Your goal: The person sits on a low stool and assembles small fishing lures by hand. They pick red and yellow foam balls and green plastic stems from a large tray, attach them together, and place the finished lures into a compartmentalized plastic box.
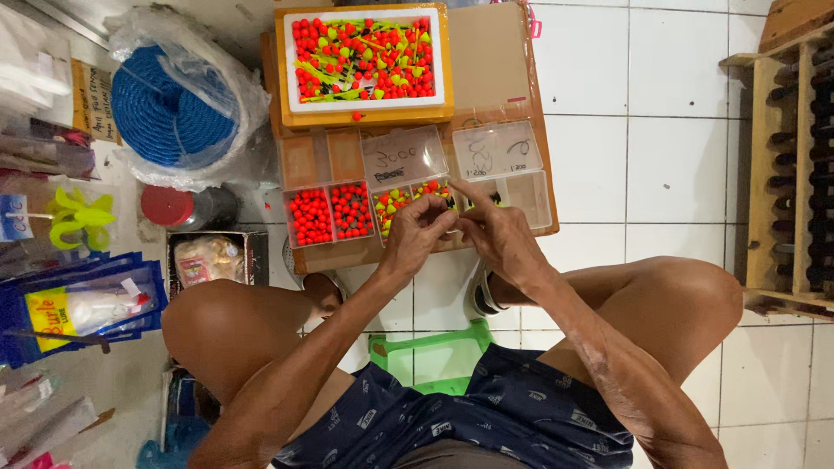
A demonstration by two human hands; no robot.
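White tiled floor point(678, 156) lies bare to the right, up to a wooden rack point(786, 165); the left side is crowded by a blue rope coil point(169, 108). On the low cardboard desk point(495, 61), the clear compartment box point(417, 187) reaches the near edge. Over it, left hand point(417, 234) and right hand point(497, 236) meet, fingertips pinched narrowly on something too small to tell.

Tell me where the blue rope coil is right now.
In the head view the blue rope coil lies upper left in a clear plastic bag, left of the yellow-rimmed tray and above the red-lidded jar.
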